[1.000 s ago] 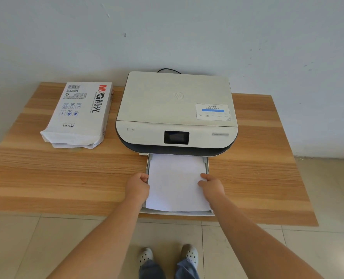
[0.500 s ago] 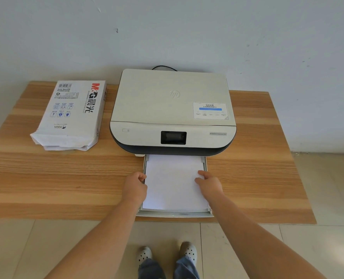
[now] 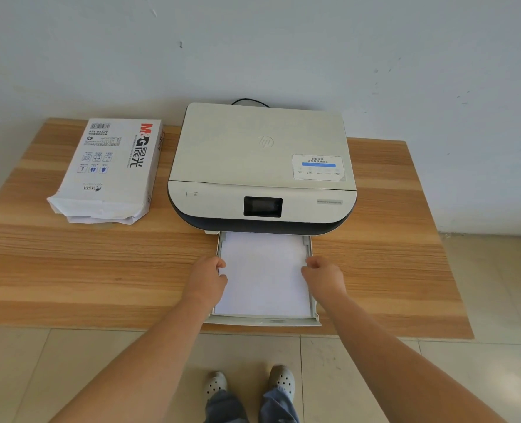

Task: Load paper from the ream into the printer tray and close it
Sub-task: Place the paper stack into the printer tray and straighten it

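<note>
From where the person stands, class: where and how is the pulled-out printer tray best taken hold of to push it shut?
Probably by its front lip, from the near side. The tray juts past the table edge, so that lip is bare, and a push there goes straight into the printer. The left hand and right hand sit at the paper edges.

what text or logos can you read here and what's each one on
"M&G" in red and black, with two large Chinese characters beside it: paper ream wrapper.
"VISVI"-like small logo: same wrapper, uncertain.
"hp" round logo: printer lid.
Sticker on the lid: Chinese lines, too small to read.
Model label on the printer front: blurred.
Barcode and small print on the wrapper: unreadable.
</note>
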Available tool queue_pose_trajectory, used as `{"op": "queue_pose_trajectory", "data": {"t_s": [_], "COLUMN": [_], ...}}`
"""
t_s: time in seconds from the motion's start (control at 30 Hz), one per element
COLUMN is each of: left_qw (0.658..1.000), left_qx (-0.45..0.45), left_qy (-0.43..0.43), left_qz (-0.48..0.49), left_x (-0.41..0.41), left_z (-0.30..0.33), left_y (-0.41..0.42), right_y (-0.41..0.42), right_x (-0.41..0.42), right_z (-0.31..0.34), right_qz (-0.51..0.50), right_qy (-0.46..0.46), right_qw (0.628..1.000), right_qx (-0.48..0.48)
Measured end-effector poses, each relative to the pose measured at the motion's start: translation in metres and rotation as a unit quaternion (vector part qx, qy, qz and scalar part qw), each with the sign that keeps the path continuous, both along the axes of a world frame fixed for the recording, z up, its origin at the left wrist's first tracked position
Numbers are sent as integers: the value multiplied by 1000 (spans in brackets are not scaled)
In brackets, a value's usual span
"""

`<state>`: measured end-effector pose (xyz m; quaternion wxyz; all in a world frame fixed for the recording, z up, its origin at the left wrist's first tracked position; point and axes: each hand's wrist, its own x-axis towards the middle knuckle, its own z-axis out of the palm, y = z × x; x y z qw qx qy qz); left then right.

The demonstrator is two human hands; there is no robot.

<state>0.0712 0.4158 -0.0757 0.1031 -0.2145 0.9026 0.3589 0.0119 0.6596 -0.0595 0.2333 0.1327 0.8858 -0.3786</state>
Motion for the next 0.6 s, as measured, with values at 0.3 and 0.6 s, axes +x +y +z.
{"op": "queue_pose_trajectory", "data": {"t_s": [0.3,0.6], "left_qw": [905,910], "left_qx": [-184,-184], "left_qy": [-85,-78], "left_qz": [-374,-362], "left_x": [-5,-6], "left_z": [-3,-3], "left_y": [3,9], "right_y": [-8,-9], "right_x": [-1,3], "right_z": [-12,-25], "right_qz": [400,424], "right_qy": [87,80], "right_qw": [897,879], "right_qx": [166,202]}}
